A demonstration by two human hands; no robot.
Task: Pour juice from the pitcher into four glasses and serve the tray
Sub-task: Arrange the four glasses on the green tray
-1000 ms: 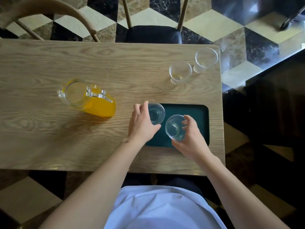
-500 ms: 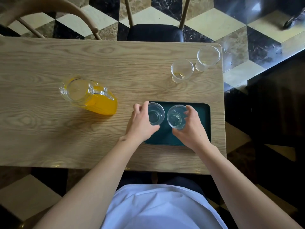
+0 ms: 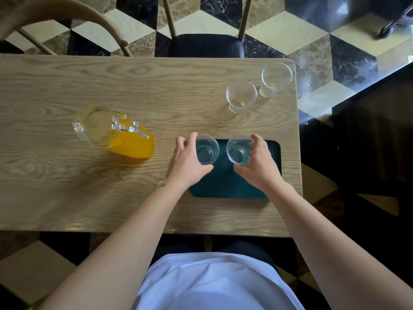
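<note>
Juice pitcher (image 3: 114, 130) at the left on the wooden table (image 3: 44, 186), well apart from the hands, probably kept aside until all glasses stand ready. Left hand (image 3: 186, 163) curled round the left glass (image 3: 206, 149) at the far left corner of the dark green tray (image 3: 225, 186). Right hand (image 3: 259, 164) wrapped on the right glass (image 3: 239, 148) just beside, seemingly lined up in a row for pouring. Further right, two empty glasses (image 3: 241, 95) not yet on the tray.

Two glasses (image 3: 207, 149) on tray (image 3: 225, 186); pitcher (image 3: 111, 132) left
</note>
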